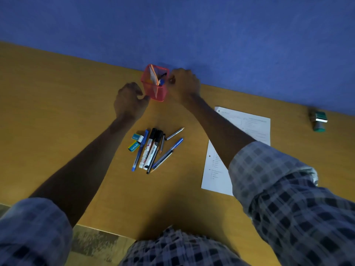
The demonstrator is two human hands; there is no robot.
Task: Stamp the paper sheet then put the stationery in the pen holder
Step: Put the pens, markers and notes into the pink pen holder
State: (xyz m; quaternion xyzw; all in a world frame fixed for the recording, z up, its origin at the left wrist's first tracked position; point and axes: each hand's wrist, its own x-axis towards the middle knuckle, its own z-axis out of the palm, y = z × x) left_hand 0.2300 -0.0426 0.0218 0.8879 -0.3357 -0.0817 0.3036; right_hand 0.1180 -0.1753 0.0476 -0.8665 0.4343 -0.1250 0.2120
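A red mesh pen holder [156, 87] stands at the desk's far edge with a few items poking out of it. My left hand [129, 101] is curled against its lower left side, fingertips touching the mesh. My right hand [184, 84] is closed at its right rim; I cannot tell whether it holds anything. A pile of pens, markers and pencils [153, 150] lies nearer me, with two teal erasers [135, 142] at its left. The printed paper sheet [217, 169] lies to the right, partly under my right forearm. A green stamp [318, 120] lies on its side far right.
The wooden desk [57, 112] meets a blue wall [192, 25] at its far edge. My checked sleeves and shirt fill the bottom of the view. A strip of patterned floor [92, 240] shows below the desk's near edge.
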